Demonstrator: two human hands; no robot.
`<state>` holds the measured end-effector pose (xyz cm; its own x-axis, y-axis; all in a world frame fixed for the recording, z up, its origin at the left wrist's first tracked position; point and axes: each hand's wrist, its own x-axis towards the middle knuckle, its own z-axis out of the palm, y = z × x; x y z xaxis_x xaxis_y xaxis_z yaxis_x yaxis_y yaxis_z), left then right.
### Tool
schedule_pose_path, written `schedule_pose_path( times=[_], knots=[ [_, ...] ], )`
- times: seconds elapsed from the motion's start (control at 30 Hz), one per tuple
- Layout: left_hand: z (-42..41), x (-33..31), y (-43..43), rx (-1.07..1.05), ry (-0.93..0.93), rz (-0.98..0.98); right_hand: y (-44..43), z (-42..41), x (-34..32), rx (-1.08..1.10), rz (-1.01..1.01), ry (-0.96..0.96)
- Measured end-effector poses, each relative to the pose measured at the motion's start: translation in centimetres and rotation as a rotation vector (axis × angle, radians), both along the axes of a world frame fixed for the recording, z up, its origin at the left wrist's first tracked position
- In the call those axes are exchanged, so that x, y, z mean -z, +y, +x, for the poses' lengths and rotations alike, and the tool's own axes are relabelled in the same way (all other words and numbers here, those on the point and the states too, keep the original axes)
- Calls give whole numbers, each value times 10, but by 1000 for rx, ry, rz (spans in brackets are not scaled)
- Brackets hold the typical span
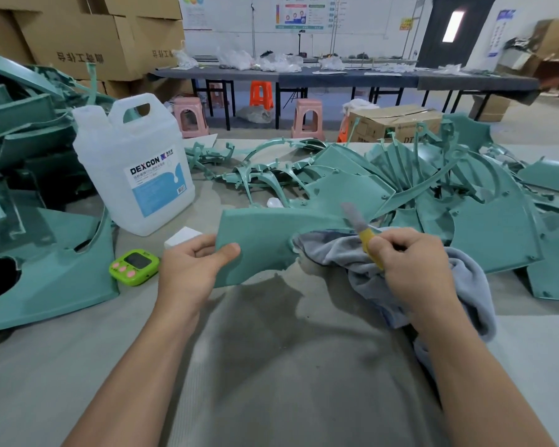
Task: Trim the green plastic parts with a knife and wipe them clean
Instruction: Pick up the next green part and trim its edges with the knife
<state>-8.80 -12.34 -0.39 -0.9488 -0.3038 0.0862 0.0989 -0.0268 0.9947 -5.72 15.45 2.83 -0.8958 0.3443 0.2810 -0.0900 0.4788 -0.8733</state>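
A flat green plastic part [265, 240] is held up over the table in front of me. My left hand [191, 269] grips its left end, thumb on top. My right hand [410, 262] holds a yellow-handled knife [363, 233] with the grey blade pointing up over the part's right end. A grey-blue cloth [459, 285] is bunched under and around my right hand, one fold lying against the part's right edge.
A heap of green parts [465, 195] covers the right and far table; more green parts [29, 188] are stacked at the left. A white DEXCON jug [133, 169], a green timer [134, 266] and a small white block [183, 237] stand left of my hand.
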Motion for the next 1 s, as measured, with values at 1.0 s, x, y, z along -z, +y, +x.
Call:
schedule_pose_path(
  times=[1.0],
  knots=[
    [24,-22,-3,-466,622,-475,-44,5,6,-177,-469,-28]
  ],
)
